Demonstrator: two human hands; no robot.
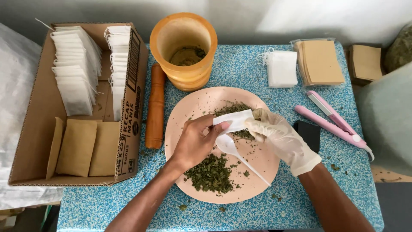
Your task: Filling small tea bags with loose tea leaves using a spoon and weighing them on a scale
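The small white tea bag was held over the middle of the pink plate, pinched between both hands. The bare left hand closed thumb and fingers on its near edge, while the gloved right hand gripped the opposite edge, fingers curled tight around it. The bag looked thin, soft and very light, likely to crumple or tear if squeezed hard, so the edges by the mouth seemed the sensible places to hold it. A white plastic spoon lay on the plate just beneath the hands, its handle running toward the near right rim. Dried green leaves were heaped on the near part of the plate, with more leaf behind the bag. Beyond the plate stood a wooden mortar, its pestle lying beside the cardboard box of filled bags and brown envelopes. On the right of the blue speckled table lay a stack of empty bags, brown sachets and a pink sealer. Nothing stood between the hands and the leaves.
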